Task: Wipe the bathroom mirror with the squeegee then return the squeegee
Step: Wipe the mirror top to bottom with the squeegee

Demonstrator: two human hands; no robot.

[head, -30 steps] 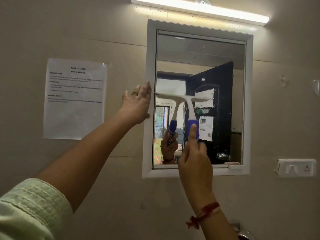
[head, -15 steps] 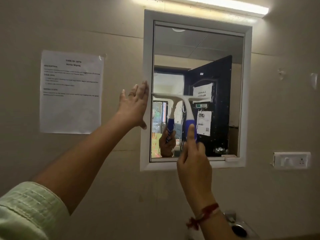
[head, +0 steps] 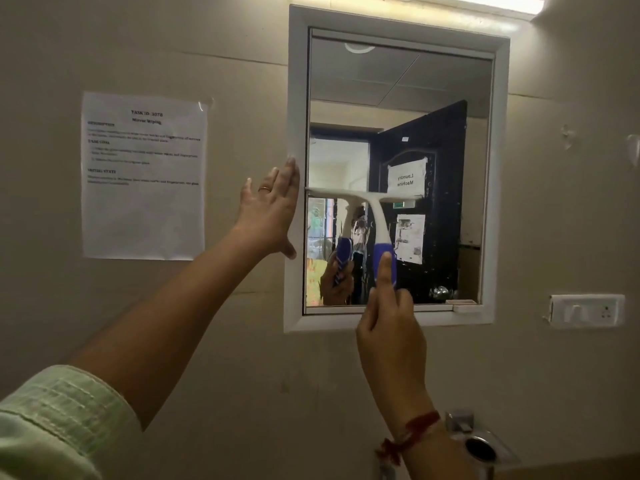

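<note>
A white-framed mirror (head: pixel 398 84) hangs on the beige wall. The squeegee (head: pixel 375 216) has a white blade and neck and a blue grip; its blade lies flat across the glass at mid-height, on the left half. My right hand (head: pixel 389 327) grips the blue handle from below, index finger stretched up along it. My left hand (head: pixel 272 211) rests flat with fingers spread against the mirror frame's left edge, holding nothing. Water droplets speckle the lower right of the glass.
A printed task sheet (head: pixel 143 174) is taped to the wall left of the mirror. A white switch and socket plate (head: pixel 587 310) sits to the lower right. A chrome holder (head: pixel 479 448) is fixed below the mirror. A light strip (head: pixel 485 3) glows above.
The squeegee blade has slid a little lower on the glass with my right hand. The view has tipped downward, so the mirror sits higher in frame. My left hand stays on the frame.
</note>
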